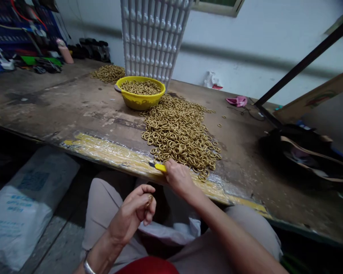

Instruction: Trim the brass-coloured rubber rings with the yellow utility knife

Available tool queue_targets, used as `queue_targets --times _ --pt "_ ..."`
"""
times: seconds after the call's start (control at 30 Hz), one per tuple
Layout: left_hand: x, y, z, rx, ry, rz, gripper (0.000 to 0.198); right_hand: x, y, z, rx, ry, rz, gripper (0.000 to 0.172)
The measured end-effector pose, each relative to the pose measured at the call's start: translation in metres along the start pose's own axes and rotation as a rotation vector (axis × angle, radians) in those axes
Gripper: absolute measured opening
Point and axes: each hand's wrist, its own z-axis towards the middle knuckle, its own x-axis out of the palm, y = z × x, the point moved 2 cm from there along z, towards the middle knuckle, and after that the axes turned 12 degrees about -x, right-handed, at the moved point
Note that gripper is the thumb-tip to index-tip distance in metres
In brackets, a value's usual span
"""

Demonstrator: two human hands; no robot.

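Note:
My right hand [178, 176] grips a yellow utility knife [160, 167] at the table's front edge, its dark blade pointing left. Just beyond that hand spreads a large heap of brass-coloured rings [180, 131]. Over my lap, below the edge, my left hand [138, 207] is curled with a single ring [149, 200] pinched between thumb and fingers, partly covered by them. A yellow bowl [143, 101] full of the same kind of rings stands at the heap's far left side.
A smaller ring pile [108, 73] lies behind the bowl, beside a tall grey ribbed panel [154, 38]. Clear film and yellow tape cover the table edge [111, 150]. A white sack [20, 213] is on the floor at left; a dark bag [274, 152] sits at right.

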Motion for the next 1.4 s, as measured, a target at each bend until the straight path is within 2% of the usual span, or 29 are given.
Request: queue_targets --times 0.1,0.2,0.27,0.33,0.43,0.6,0.77,0.9,0.97,1.1,1.27,1.4 --pt "-0.007 0.002 0.006 -0.035 0.0 -0.031 0.028 0.004 -0.004 0.004 0.031 0.03 0.023 0.019" --pt "-0.011 -0.001 0.019 -0.026 -0.109 0.065 0.033 -0.002 -0.01 0.0 0.034 -0.021 0.123 0.012" --pt "-0.011 -0.007 0.026 0.024 -0.194 0.145 0.033 -0.009 -0.013 -0.006 0.003 -0.08 0.395 0.007" --pt "-0.006 -0.014 0.031 0.08 -0.221 0.214 0.039 -0.015 -0.016 -0.015 -0.053 -0.083 0.788 0.013" --pt "0.004 -0.021 0.032 0.076 -0.135 0.265 0.04 -0.019 -0.017 -0.026 -0.093 0.021 1.199 0.025" --pt "0.015 -0.02 0.023 0.019 0.002 0.21 0.031 -0.02 -0.009 -0.031 -0.085 0.077 1.395 0.034" --pt "0.018 -0.018 0.009 -0.088 0.114 0.123 0.024 -0.028 0.004 -0.033 -0.184 0.012 1.386 0.035" --pt "0.02 -0.016 0.001 -0.163 0.139 0.039 0.023 -0.029 0.01 -0.037 -0.225 -0.05 1.335 0.034" --pt "0.02 -0.015 -0.001 -0.133 0.095 0.025 0.025 -0.029 0.012 -0.039 -0.23 -0.091 1.279 0.033" --pt "0.015 -0.014 -0.004 0.045 -0.073 0.13 0.029 -0.027 0.017 -0.044 -0.242 -0.197 1.012 0.025" --pt "0.005 -0.014 -0.006 0.188 -0.198 0.33 0.028 -0.019 0.023 -0.049 -0.34 -0.178 0.545 0.009" --pt "0.0 -0.015 -0.003 0.217 -0.226 0.428 0.027 -0.014 0.023 -0.049 -0.353 -0.163 0.358 0.004"
